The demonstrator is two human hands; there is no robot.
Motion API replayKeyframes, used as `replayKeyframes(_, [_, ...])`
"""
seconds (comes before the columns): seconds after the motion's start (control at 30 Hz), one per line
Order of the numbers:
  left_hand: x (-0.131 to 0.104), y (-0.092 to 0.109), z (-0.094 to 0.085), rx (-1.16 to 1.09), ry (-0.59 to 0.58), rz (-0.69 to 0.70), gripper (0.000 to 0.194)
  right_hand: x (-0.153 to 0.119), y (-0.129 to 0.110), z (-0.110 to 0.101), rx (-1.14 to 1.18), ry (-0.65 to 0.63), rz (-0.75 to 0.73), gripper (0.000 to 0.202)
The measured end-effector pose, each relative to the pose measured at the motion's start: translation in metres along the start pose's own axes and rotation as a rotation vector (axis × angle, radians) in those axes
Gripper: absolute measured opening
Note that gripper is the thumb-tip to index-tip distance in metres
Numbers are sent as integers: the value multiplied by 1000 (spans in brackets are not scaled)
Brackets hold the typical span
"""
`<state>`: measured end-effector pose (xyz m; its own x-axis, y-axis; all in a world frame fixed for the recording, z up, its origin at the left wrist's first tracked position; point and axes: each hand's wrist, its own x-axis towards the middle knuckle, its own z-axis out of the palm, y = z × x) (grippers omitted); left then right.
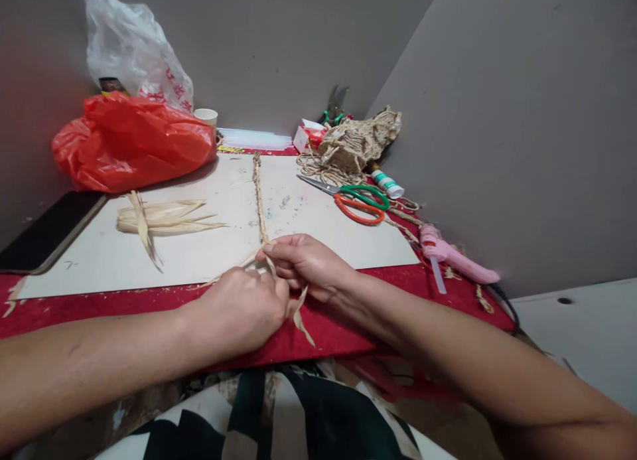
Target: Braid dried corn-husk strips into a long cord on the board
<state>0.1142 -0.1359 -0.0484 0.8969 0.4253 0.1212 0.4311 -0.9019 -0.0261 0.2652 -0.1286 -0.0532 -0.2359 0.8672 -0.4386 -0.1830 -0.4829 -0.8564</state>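
A braided cord of dried husk (259,201) runs from the far side of the white board toward me. My right hand (306,261) pinches its near end between thumb and fingers. Right beside it, my left hand (249,307) is closed, knuckles up, on the loose husk strands just below the braid. One strand end (301,320) hangs past my right hand over the red cloth, and thin strands stick out to the left. To the left on the board lies a small bundle of flat dried husks (164,220), with one piece across it.
Scissors with green and orange handles (361,204) lie at the right, by coiled cord and a woven piece (361,141). A pink glue gun (458,257) rests on the red cloth (343,320). A phone (50,231), red plastic bag (134,145) and paper cup (206,117) stand left.
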Motion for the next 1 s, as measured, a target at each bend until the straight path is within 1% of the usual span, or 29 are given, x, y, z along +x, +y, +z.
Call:
replayKeyframes(0.03, [1,-4,-4,-62,58,6,26,0,0,-2,14,-14,-6,13])
replayKeyframes(0.07, [3,-9,-9,-128,133,-19,27,-1,0,-4,29,-31,-15,15])
replayKeyframes(0.1, [6,-15,-12,-197,219,-84,25,-1,0,-6,44,-52,-24,18])
replayKeyframes(0.13, [9,-22,-14,-268,307,-193,22,-1,0,-8,55,-76,-29,20])
replayKeyframes(0.17, [13,-28,-15,-374,366,-304,20,-1,-1,-9,61,-101,-31,20])
replayKeyframes(0.2, [17,-34,-14,-529,362,-399,20,-1,-1,-11,61,-120,-31,19])
replayKeyframes(0.23, [21,-38,-12,-731,298,-475,20,-2,-2,-12,54,-131,-29,17])
replayKeyframes(0.27, [24,-40,-9,-958,197,-536,19,-2,-2,-14,40,-138,-25,17])
replayKeyframes(0.33, [29,-42,-3,-1348,-40,-605,14,-2,-3,-17,8,-152,-13,18])
replayKeyframes(0.37, [30,-41,-1,-1480,-126,-621,16,-2,-4,-19,-4,-161,-9,19])
replayKeyframes(0.4, [31,-41,0,-1564,-182,-628,18,-2,-4,-21,-13,-170,-4,20])
replayKeyframes(0.43, [32,-41,0,-1608,-211,-628,19,-3,-5,-23,-22,-181,-1,20])
replayKeyframes(0.5, [33,-41,-1,-1605,-215,-619,18,-3,-6,-27,-49,-199,-2,20])
replayKeyframes(0.6, [35,-46,-2,-1448,-172,-599,12,-2,-8,-32,-152,-225,-9,22])
replayKeyframes(0.67, [36,-49,-2,-1337,-132,-577,17,-1,-10,-34,-266,-212,-44,24])
replayKeyframes(0.73, [37,-50,-1,-1280,-119,-566,20,0,-11,-35,-417,-183,-119,26])
replayKeyframes(0.8, [39,-50,0,-1284,-134,-565,22,1,-12,-35,-569,-153,-215,26])
replayKeyframes(0.87, [39,-49,0,-1337,-153,-580,22,1,-14,-35,-659,-145,-279,26])
replayKeyframes(0.93, [40,-49,0,-1407,-151,-592,22,1,-17,-35,-675,-175,-278,27])
replayKeyframes(1.0, [40,-49,1,-1447,-140,-596,21,0,-19,-37,-663,-232,-229,29])
